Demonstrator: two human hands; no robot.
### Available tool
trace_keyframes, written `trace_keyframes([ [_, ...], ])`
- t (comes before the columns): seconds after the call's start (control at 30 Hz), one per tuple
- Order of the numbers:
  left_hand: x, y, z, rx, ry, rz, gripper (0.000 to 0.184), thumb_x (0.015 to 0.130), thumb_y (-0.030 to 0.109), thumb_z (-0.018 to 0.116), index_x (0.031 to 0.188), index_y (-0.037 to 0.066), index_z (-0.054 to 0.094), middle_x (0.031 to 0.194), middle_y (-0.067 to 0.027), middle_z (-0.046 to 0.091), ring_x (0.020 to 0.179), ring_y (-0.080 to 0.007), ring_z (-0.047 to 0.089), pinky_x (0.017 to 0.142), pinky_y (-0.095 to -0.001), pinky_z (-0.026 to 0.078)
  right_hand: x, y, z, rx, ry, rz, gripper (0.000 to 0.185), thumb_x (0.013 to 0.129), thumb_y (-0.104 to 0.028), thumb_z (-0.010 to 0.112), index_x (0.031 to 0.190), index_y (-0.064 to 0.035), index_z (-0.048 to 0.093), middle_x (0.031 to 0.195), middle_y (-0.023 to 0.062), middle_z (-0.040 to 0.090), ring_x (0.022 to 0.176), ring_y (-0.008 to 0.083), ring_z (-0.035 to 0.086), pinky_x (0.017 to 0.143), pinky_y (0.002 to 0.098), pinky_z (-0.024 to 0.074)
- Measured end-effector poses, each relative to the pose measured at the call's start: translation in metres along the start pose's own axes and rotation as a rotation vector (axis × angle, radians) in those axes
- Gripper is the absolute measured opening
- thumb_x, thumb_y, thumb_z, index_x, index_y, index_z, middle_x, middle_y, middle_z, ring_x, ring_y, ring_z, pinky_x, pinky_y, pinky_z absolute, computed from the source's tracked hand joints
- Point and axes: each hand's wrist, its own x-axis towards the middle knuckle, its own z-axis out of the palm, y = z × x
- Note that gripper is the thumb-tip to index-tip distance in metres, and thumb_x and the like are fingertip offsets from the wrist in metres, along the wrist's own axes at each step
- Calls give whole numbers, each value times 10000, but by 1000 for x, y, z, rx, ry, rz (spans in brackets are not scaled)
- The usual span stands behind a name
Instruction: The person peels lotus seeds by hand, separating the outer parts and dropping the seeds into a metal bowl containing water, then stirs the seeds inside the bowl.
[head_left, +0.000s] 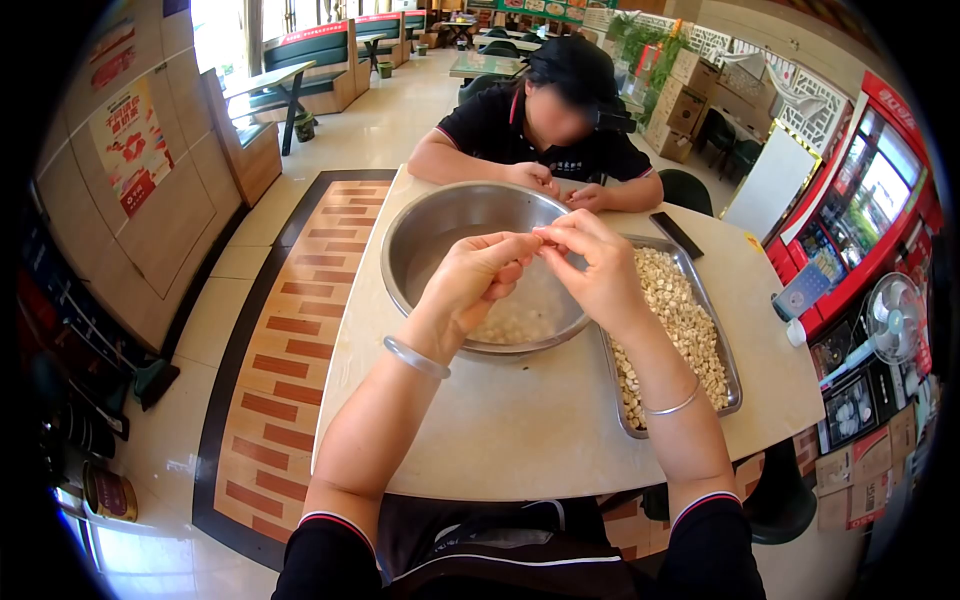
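My left hand (478, 272) and my right hand (598, 262) meet fingertip to fingertip above a large steel basin (405, 290). Both are closed in a pinch; whatever small thing sits between the fingertips is hidden. Cloudy water fills the basin's lower part, with pale small pieces (515, 325), like seeds or beans, lying under it on the near side. Beneath my right forearm a metal tray (738, 398) is spread with many cream-coloured pieces (672, 300) of similar size.
Across the table (470, 430) sits a person in a black cap (570, 70), hands (565, 190) close together behind the basin. A dark flat object (677, 235) lies beyond the tray. To the right stand a red drinks fridge (870, 190) and a fan (893, 318).
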Motion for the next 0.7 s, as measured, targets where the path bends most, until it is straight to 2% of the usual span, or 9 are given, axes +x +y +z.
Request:
trace_keyframes([
  [0.3,1,-5,-2,81,34,14,160,871,140,657,895,-18,661,676,22,522,521,-18,391,426,-177,234,-4,3,6,184,72,56,197,766,26,692,960,-5,699,883,73,639,718,134,651,679,240,528],
  [0.5,-3,-3,4,210,75,48,172,870,148,653,861,-23,660,695,12,541,529,-23,399,438,-184,253,-4,-3,0,161,-24,100,184,766,31,697,949,11,702,880,71,655,751,114,657,679,234,527],
  [0.7,-2,-6,1,190,52,52,168,871,140,643,869,-27,657,693,19,529,532,-24,395,443,-185,258,-9,8,5,370,40,186,186,762,27,704,947,9,707,884,63,662,756,114,650,679,229,523],
])
